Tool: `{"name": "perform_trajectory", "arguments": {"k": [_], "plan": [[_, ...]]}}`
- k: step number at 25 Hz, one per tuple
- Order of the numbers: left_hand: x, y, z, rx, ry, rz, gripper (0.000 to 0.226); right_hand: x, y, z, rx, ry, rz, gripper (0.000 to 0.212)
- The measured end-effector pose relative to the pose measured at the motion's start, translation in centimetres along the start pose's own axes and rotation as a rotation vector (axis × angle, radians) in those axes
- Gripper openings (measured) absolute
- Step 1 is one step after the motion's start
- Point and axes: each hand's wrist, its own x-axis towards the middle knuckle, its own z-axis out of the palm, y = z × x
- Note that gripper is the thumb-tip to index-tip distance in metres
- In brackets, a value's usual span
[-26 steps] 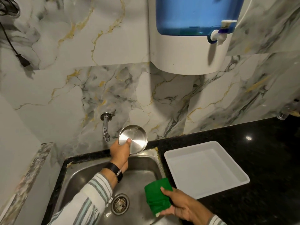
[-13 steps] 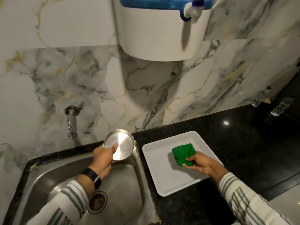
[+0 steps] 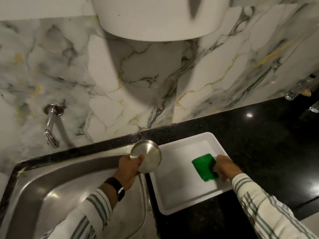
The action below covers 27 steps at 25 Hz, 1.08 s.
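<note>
My left hand (image 3: 129, 168) grips a small round steel plate (image 3: 146, 156) by its near rim, holding it tilted above the right edge of the steel sink (image 3: 51, 187). A green scrub pad (image 3: 204, 167) lies flat inside the white tray (image 3: 176, 202) on the black counter. The fingers of my right hand (image 3: 224, 167) rest on the pad's right edge; whether they still pinch it is blurred.
A chrome tap (image 3: 50, 125) juts from the marble wall above the sink. A white water dispenser (image 3: 155, 18) hangs overhead. Clear plastic bottles (image 3: 293, 94) lie at the far right of the black counter (image 3: 259, 131).
My right hand carried the green pad from over the sink to the tray and lowered it onto the tray floor. The steel plate moved right, toward the tray's edge.
</note>
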Motion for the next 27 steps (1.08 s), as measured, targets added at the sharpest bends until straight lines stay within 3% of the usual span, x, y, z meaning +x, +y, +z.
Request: {"name": "perform_trajectory", "arguments": {"k": [2, 3, 5, 6, 9, 12, 15, 20, 27], "plan": [[0.3, -1.3, 1.5, -0.007, 0.007, -0.025, 0.007, -1.1, -1.8, -0.5, -0.209, 0.125, -0.152, 0.028], [0.4, -2.1, 2.2, -0.006, 0.007, -0.047, 0.006, -1.8, -2.7, 0.3, -0.092, 0.076, -0.255, 0.021], [0.4, -3.7, 3.9, 0.007, -0.029, -0.093, 0.007, -4.0, -4.8, 2.9, 0.324, -0.185, -0.372, 0.02], [0.5, -4.6, 4.8, 0.013, -0.054, -0.117, 0.011, -4.6, -5.4, 4.4, 0.394, -0.219, -0.453, 0.022], [0.6, -7.1, 6.8, -0.003, -0.103, -0.186, 0.018, -4.2, -5.5, 7.7, 0.288, 0.004, -0.637, 0.012], [0.6, -9.1, 7.5, 0.244, -0.099, -0.147, 0.025, -2.3, -3.7, 9.4, 0.202, 0.092, -0.592, 0.015], [0.5, -9.9, 7.8, 0.553, -0.035, -0.052, 0.019, -1.1, -1.8, 10.6, 0.169, 0.05, -0.501, 0.024], [-0.9, -9.8, 9.1, 0.652, -0.27, -0.038, 0.038, 0.0, -0.6, 11.5, 0.155, 0.029, -0.468, 0.025], [-2.9, -9.0, 8.0, 0.893, -0.314, 0.086, 0.069, -0.8, -0.8, 10.6, 0.096, 0.016, -0.532, 0.029]]}}
